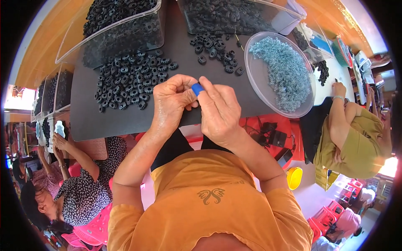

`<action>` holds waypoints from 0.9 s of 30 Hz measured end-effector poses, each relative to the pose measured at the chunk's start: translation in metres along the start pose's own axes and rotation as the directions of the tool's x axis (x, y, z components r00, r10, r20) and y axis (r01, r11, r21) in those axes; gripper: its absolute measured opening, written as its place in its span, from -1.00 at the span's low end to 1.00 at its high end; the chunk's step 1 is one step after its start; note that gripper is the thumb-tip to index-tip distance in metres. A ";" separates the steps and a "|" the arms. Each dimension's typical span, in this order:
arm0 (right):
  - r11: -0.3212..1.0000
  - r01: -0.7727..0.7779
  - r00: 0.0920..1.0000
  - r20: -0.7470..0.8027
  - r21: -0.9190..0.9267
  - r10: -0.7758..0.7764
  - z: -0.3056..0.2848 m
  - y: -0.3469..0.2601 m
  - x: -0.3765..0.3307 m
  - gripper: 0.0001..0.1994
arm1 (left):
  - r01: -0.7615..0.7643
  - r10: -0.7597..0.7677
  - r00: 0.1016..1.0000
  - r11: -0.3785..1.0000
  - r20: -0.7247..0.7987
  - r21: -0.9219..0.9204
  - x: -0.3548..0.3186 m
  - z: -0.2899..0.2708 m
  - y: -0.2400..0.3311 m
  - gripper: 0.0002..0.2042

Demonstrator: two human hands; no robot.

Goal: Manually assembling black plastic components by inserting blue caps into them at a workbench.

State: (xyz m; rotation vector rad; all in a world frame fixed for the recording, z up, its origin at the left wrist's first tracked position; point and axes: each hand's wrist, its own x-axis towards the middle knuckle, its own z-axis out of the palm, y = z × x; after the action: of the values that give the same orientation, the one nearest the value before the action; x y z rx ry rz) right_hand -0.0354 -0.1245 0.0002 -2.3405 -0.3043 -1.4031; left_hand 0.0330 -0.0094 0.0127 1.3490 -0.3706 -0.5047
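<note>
While my left hand (169, 101) and right hand (221, 111) meet by the desk's (96, 125) near edge, I'd press lightly: left grip looks pinched, right I can't tell.

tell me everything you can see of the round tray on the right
The round tray is shallow and looks like clear plastic, with a raised rim. It sits at the right end of the dark tabletop. Small pale blue coil-like pieces heap over most of it, leaving its left side partly bare. The right hand doesn't touch it.
</note>
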 end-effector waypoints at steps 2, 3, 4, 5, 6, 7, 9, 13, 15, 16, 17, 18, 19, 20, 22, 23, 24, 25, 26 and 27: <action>1.000 -0.013 1.000 0.012 0.010 0.013 -0.002 0.002 0.002 -0.69 | 0.010 -0.010 1.000 1.000 -0.021 0.007 0.000 0.000 0.000 -0.91; 0.998 -0.047 0.998 0.046 0.041 0.046 -0.003 0.005 0.004 -0.70 | 0.007 -0.007 1.000 1.000 -0.020 0.002 0.000 -0.001 0.000 -0.91; 0.994 -0.083 0.994 0.082 0.069 0.077 -0.005 0.009 0.005 -0.72 | 0.021 -0.021 1.000 1.000 -0.016 -0.006 0.001 -0.001 0.000 -0.91; 0.990 -0.114 0.992 0.065 0.087 0.109 -0.005 0.013 0.007 -0.75 | 0.035 -0.035 0.999 0.999 -0.011 -0.014 0.001 -0.001 0.000 -0.90; 0.994 -0.104 0.993 0.061 0.013 0.103 -0.005 0.020 0.010 -0.77 | 0.032 -0.032 0.999 0.999 -0.013 -0.019 0.001 -0.001 0.000 -0.90; 0.994 -0.093 0.994 0.057 -0.061 0.097 -0.004 0.026 0.013 -0.78 | 0.043 -0.044 0.999 0.999 -0.020 -0.031 0.001 0.000 0.000 -0.90; 0.990 -0.104 0.991 0.070 -0.096 0.111 -0.001 0.036 0.020 -0.78 | 0.052 -0.054 0.998 0.997 -0.028 -0.048 0.001 -0.001 -0.001 -0.89; 0.971 -0.014 0.990 0.135 -0.239 0.047 0.012 0.051 0.030 -0.82 | 0.046 -0.048 0.998 0.997 -0.028 -0.058 0.000 -0.002 -0.001 -0.88; 0.921 0.023 0.950 0.296 -0.388 0.101 0.016 0.051 0.034 -0.86 | 0.042 -0.044 0.999 0.997 -0.025 -0.069 0.000 -0.003 -0.003 -0.88; 0.922 0.027 0.949 0.300 -0.387 0.098 0.018 0.051 0.034 -0.86 | 0.043 -0.045 0.999 0.996 -0.023 -0.076 0.000 -0.004 -0.005 -0.87; 0.919 0.022 0.939 0.324 -0.394 0.117 0.020 0.051 0.034 -0.88 | 0.045 -0.047 0.999 0.996 -0.022 -0.082 0.000 -0.005 -0.006 -0.87; 0.917 0.018 0.927 0.350 -0.399 0.134 0.022 0.050 0.033 -0.89 | 0.045 -0.047 0.999 0.995 -0.026 -0.088 0.000 -0.006 -0.007 -0.87; 0.918 0.024 0.925 0.356 -0.396 0.130 0.022 0.050 0.031 -0.89 | 0.044 -0.046 0.999 0.995 -0.021 -0.087 0.000 -0.006 -0.007 -0.86; 0.952 -0.080 0.943 0.287 -0.296 0.169 0.021 0.050 0.029 -0.89 | 0.044 -0.045 0.999 0.995 -0.016 -0.086 0.000 -0.006 -0.007 -0.86; 0.960 -0.156 0.966 0.166 -0.231 0.197 0.017 0.051 0.029 -0.86 | 0.037 -0.038 0.999 0.994 -0.012 -0.100 0.000 -0.007 -0.007 -0.86; 0.952 -0.149 0.973 0.134 -0.266 0.190 0.013 0.055 0.030 -0.85 | 0.031 -0.031 1.000 0.994 0.003 -0.106 -0.001 -0.008 -0.007 -0.86; 0.942 -0.143 0.978 0.101 -0.304 0.181 0.009 0.058 0.031 -0.84 | 0.033 -0.033 0.999 0.994 0.006 -0.108 0.000 -0.008 -0.006 -0.86; 0.942 -0.181 0.973 0.086 -0.283 0.213 0.005 0.059 0.034 -0.84 | 0.032 -0.032 0.999 0.993 -0.001 -0.115 -0.001 -0.009 -0.007 -0.86; 0.944 -0.174 0.974 0.093 -0.280 0.207 0.003 0.059 0.035 -0.84 | 0.032 -0.032 0.999 0.993 0.001 -0.118 -0.001 -0.010 -0.007 -0.86; 0.943 -0.204 0.967 0.097 -0.261 0.236 0.001 0.060 0.035 -0.84 | 0.032 -0.031 0.999 0.992 0.009 -0.120 -0.001 -0.010 -0.007 -0.86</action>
State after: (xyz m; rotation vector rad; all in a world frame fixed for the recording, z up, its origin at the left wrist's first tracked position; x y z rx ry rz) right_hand 0.0046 -0.1781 0.0174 -2.5767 0.1073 -1.2484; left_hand 0.0366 -0.0021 0.0036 1.2386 -0.3201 -0.5492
